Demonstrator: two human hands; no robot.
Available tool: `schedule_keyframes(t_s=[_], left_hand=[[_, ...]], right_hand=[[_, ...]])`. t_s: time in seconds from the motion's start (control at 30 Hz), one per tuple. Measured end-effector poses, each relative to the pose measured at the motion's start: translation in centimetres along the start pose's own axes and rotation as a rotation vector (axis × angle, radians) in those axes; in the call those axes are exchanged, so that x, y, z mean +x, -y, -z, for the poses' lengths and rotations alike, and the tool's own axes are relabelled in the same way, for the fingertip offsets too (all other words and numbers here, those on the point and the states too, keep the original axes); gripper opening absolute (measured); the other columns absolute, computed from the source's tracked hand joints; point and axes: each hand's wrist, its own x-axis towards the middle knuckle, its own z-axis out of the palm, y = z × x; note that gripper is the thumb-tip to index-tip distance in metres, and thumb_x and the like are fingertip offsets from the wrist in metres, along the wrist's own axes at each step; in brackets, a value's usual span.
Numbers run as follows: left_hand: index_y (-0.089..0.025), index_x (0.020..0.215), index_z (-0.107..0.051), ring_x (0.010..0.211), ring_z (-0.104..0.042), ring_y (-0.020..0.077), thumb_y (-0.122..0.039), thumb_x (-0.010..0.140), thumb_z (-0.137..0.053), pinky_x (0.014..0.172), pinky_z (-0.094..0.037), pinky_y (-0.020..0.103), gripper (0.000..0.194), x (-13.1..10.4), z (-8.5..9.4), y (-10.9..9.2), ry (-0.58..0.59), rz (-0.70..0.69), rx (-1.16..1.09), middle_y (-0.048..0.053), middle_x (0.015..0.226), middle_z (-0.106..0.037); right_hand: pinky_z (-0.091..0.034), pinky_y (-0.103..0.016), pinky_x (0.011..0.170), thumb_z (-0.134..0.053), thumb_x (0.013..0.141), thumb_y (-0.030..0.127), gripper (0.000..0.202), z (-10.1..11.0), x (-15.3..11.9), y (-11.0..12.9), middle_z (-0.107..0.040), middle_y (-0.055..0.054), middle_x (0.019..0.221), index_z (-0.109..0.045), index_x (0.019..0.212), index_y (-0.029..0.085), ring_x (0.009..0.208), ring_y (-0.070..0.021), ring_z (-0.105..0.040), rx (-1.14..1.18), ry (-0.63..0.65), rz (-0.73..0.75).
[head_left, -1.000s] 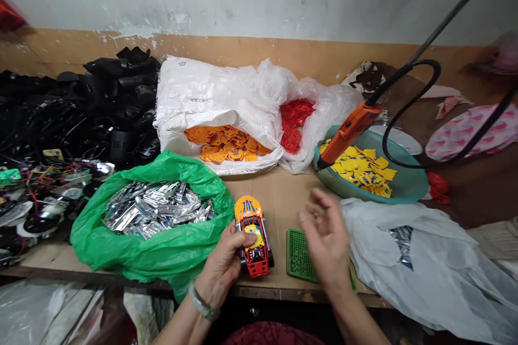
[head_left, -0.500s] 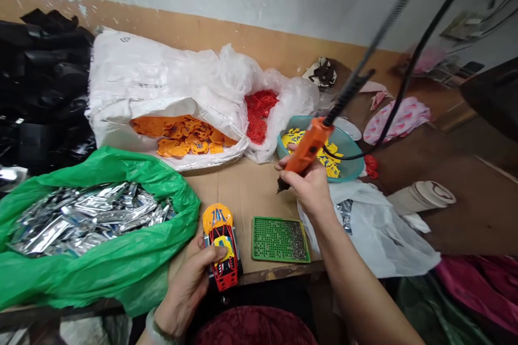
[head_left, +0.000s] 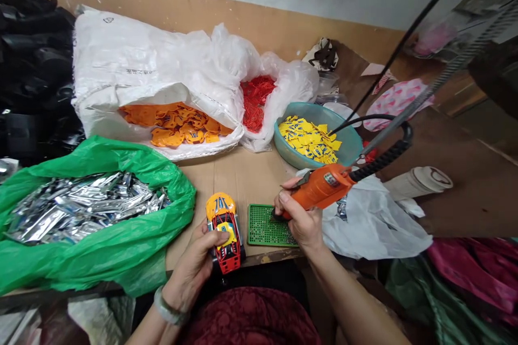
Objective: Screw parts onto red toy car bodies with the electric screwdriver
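A toy car with an orange hood, yellow roof and red frame is gripped in my left hand, its thumb lying on the roof. My right hand is wrapped round an orange electric screwdriver, which is tilted with its dark tip end at the lower left. That tip end is over a green perforated tray holding small metal screws; the bit itself is hard to make out. The tray lies on cardboard to the right of the car, partly covered by my right hand.
Silvery parts fill a green bag at left. Behind are a white sack of orange parts, a clear bag of red parts and a teal basin of yellow pieces. A white plastic bag lies right; cables hang above.
My right hand has lowered the screwdriver from near the basin to the green tray, and the tool now lies flatter. The left hand still holds the car. The view has shifted slightly.
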Motion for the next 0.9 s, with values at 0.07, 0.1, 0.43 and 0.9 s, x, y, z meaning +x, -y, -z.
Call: schedule_keyframes(t_s=[0.07,0.1,0.43,0.9], left_hand=[[-0.013,0.096,-0.067,0.055,-0.066,0.0178,-0.015,0.052,-0.083,0.054,-0.056,0.028,0.047,0.0,0.0,0.1,-0.006,-0.005,0.001,0.004,0.070,-0.073],[-0.013,0.096,-0.067,0.055,-0.066,0.0178,-0.015,0.052,-0.083,0.054,-0.057,0.028,0.048,0.0,-0.1,0.1,-0.007,-0.006,0.001,0.004,0.071,-0.073],[-0.013,0.092,-0.069,0.056,-0.066,0.0179,-0.014,0.049,-0.085,0.054,-0.057,0.028,0.046,0.0,-0.2,-0.2,-0.016,0.027,-0.020,0.004,0.070,-0.074],[-0.012,0.095,-0.069,0.058,-0.067,0.0186,-0.014,0.050,-0.084,0.058,-0.057,0.030,0.047,0.1,0.0,0.0,0.006,0.034,-0.008,0.006,0.072,-0.074]], right_hand=[[-0.047,-0.028,0.053,-0.070,0.085,0.033,0.024,0.2,0.0,-0.2,-0.054,0.008,0.059,-0.055,0.100,0.023,0.049,-0.0125,-0.056,0.000,0.015,-0.005],[-0.047,-0.028,0.053,-0.070,0.085,0.033,0.024,0.2,0.0,-0.2,-0.054,0.008,0.059,-0.055,0.100,0.023,0.049,-0.0126,-0.056,0.001,0.022,-0.008],[-0.049,-0.031,0.054,-0.071,0.084,0.036,0.026,0.7,-0.6,-0.7,-0.053,0.008,0.061,-0.055,0.100,0.024,0.049,-0.0132,-0.055,0.003,0.030,-0.051],[-0.049,-0.031,0.053,-0.070,0.083,0.034,0.023,0.5,-0.3,-0.5,-0.054,0.008,0.059,-0.056,0.098,0.024,0.048,-0.0133,-0.055,0.008,0.048,-0.029]])
